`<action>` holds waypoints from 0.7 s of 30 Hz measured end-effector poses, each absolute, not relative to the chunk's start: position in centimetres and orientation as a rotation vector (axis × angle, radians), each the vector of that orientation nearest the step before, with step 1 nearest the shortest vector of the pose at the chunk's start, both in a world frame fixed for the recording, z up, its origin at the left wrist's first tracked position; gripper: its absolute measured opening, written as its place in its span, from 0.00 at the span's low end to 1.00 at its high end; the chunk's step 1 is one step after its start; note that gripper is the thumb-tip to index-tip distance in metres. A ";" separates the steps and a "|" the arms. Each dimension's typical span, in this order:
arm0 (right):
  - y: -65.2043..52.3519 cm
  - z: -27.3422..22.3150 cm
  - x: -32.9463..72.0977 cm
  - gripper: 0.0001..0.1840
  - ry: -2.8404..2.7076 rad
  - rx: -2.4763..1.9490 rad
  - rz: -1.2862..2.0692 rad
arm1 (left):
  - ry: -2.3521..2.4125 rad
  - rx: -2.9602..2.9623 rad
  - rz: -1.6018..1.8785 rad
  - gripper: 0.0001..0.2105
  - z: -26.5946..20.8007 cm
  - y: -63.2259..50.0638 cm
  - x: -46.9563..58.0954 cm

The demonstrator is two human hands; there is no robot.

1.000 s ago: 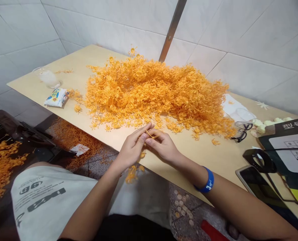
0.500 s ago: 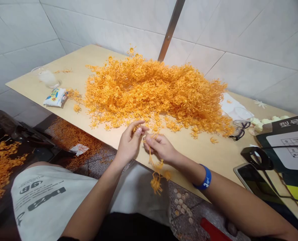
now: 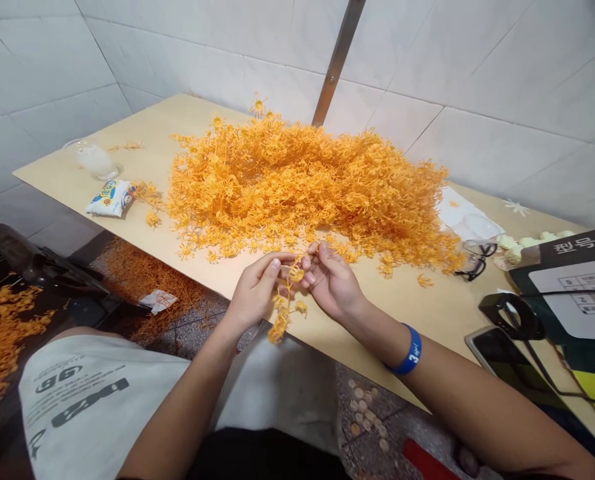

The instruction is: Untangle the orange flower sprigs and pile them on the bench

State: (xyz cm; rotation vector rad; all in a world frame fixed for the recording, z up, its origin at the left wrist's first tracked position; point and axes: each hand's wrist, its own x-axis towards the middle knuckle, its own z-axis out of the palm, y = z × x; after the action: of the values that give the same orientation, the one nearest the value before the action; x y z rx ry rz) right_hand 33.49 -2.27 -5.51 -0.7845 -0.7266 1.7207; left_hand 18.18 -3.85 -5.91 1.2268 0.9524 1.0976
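Currently, near the left edge of the tabletop (image 3: pixel 407 307), a white packet (image 3: pixel 110 199) is seen. Further right, at the front edge, one orange sprig (image 3: pixel 280 310) is being handled, and a gentle, precise pinch seems to be required for the next move. By the nearly closed fingers of the left hand (image 3: pixel 254 293), its upper end appears pinched; the right hand's (image 3: pixel 336 287) fingers are half curled just beside; whether anything is gripped there cannot be told.

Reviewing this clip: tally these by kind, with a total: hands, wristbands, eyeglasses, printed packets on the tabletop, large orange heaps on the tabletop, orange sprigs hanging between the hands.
Hands: 2
Blue wristband: 1
Eyeglasses: 1
Printed packet: 1
Large orange heap: 1
Hanging orange sprig: 1
Total: 7
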 end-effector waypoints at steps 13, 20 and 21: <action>-2.5 -6.0 33.7 0.12 -0.997 -0.773 1.537 | 0.700 0.938 1.072 0.26 -5.3 -3.9 17.3; -4.8 -5.8 33.1 0.17 -2.116 -0.412 0.991 | 0.766 0.777 1.150 0.14 -4.8 -3.2 16.9; -5.1 -5.9 33.0 0.19 -2.176 -0.358 0.947 | 0.778 0.801 1.138 0.14 -4.9 -3.2 16.8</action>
State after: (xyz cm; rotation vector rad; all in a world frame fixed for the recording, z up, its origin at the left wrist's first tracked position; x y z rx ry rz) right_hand 33.01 -5.07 -5.88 -0.3583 -2.1760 0.9474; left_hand 16.82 -3.19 -4.85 0.8008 0.7784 1.1375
